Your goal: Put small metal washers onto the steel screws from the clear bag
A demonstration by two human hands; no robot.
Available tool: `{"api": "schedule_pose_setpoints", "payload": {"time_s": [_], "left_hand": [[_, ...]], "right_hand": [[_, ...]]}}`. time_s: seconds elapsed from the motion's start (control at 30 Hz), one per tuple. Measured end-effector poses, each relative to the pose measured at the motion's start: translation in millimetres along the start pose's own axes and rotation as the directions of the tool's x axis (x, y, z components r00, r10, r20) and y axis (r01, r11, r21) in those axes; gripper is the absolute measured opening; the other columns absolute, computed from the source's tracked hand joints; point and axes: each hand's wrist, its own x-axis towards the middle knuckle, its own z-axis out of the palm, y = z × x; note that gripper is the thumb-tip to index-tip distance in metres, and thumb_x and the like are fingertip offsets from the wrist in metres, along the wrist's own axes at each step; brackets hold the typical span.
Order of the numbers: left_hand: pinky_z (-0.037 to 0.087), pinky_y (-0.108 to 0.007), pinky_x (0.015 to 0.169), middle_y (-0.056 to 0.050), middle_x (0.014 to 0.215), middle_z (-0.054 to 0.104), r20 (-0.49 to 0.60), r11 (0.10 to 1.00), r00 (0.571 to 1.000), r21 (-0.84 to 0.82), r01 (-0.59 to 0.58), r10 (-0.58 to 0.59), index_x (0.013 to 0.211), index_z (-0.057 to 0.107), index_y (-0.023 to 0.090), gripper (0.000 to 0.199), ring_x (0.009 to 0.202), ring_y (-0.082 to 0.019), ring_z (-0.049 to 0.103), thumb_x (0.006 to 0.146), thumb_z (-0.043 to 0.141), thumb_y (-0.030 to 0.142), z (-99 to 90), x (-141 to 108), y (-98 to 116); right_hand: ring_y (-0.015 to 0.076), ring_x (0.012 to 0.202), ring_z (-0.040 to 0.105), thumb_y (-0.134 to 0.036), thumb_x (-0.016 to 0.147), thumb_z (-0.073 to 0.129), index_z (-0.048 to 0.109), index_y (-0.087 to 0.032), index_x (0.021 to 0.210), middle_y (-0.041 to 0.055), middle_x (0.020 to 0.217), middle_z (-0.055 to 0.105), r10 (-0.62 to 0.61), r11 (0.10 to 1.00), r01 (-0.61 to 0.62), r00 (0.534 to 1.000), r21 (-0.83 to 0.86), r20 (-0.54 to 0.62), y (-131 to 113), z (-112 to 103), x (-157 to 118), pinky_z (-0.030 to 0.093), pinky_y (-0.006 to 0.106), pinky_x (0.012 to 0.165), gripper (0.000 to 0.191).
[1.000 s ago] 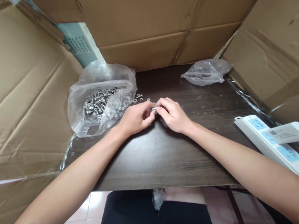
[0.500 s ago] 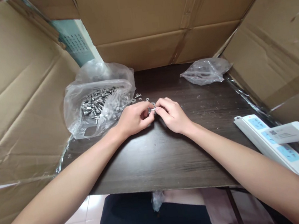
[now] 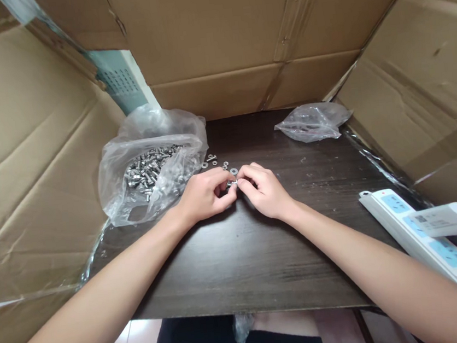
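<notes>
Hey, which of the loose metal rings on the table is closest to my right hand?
The flat washer just beside your right hand. It's the rightmost one; the other loose rings lie farther left, toward the bag of bolts.

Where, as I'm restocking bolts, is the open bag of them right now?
In the head view, the bag of bolts sits on the left of the table, just left of the left hand, near the left cardboard wall.
</notes>
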Motion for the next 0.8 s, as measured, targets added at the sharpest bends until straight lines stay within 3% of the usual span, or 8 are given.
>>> {"api": "schedule_pose_setpoints", "payload": {"time_s": [0.37,0.8], "left_hand": [[0.038,-0.024,0.058,0.002,0.069,0.056,-0.029,0.997,0.998,0.046,-0.059,0.060,0.091,0.068,0.017,0.013,0.059,-0.010,0.050,0.090,0.057,0.023,-2.8,0.2,2.1],[0.040,-0.024,0.058,0.002,0.067,0.054,-0.021,0.998,1.000,-0.062,0.012,-0.014,0.086,0.067,0.016,0.012,0.058,-0.010,0.048,0.087,0.058,0.024,-1.6,-0.9,4.3]], "right_hand": [[0.0193,0.072,0.048,-0.026,0.103,0.037,0.042,-0.022,0.074,0.0026,0.074,0.054,-0.003,1.000,0.003,0.998,0.007,0.062,-1.6,-0.6,0.2,0.038,0.034,0.072,0.030],[0.0199,0.073,0.050,-0.030,0.104,0.035,0.044,-0.022,0.073,0.0035,0.074,0.055,0.010,0.998,-0.017,0.994,0.057,0.108,-3.1,-2.9,0.5,0.038,0.034,0.072,0.034]]}}
